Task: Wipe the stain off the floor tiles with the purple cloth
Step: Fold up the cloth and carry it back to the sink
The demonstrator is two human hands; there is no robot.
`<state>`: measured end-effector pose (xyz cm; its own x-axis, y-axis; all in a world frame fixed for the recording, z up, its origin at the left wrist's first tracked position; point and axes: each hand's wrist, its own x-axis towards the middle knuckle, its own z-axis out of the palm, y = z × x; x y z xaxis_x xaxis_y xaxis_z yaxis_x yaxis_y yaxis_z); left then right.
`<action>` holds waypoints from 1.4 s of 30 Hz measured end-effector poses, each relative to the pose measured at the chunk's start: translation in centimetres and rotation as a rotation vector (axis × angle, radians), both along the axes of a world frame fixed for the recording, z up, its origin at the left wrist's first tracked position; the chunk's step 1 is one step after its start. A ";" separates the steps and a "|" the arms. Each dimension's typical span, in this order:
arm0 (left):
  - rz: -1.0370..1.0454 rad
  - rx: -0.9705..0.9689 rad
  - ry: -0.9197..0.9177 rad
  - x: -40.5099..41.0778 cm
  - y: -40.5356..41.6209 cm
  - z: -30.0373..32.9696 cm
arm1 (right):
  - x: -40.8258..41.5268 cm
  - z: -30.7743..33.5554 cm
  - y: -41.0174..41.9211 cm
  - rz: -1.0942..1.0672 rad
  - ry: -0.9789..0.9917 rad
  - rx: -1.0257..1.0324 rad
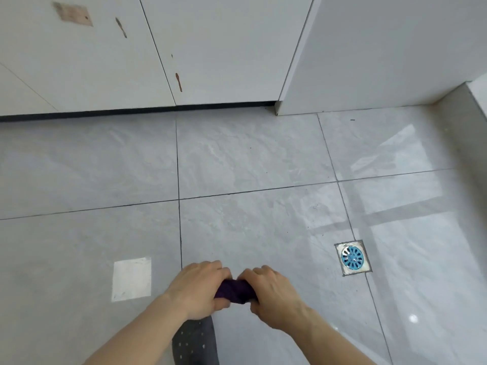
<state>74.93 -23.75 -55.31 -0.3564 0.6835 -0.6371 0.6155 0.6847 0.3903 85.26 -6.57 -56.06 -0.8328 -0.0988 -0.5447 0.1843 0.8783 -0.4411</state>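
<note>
The purple cloth (235, 291) is bunched into a small roll low in the middle of the view, above the grey floor tiles (250, 164). My left hand (198, 289) grips its left end and my right hand (274, 296) grips its right end, both with fingers curled around it. Most of the cloth is hidden inside the two fists. Faint dark specks and a small mark (315, 206) lie on the glossy tile beyond my hands; I cannot pick out a distinct stain.
A square metal floor drain (352, 257) with a blue grate sits to the right of my hands. White cabinet doors (105, 61) with brown smears stand at the back above a dark plinth. A grey slipper (195, 343) shows under my left forearm.
</note>
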 end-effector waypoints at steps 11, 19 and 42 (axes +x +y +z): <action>0.103 0.136 0.240 -3.5 1.8 35.2 | -4.7 35.4 2.6 -0.095 0.195 -0.003; 0.150 0.252 0.446 -7.2 3.0 60.6 | -8.2 60.8 4.3 -0.145 0.421 0.108; 0.297 0.526 0.825 -15.4 1.0 91.5 | -18.2 90.9 2.9 -0.036 1.064 0.341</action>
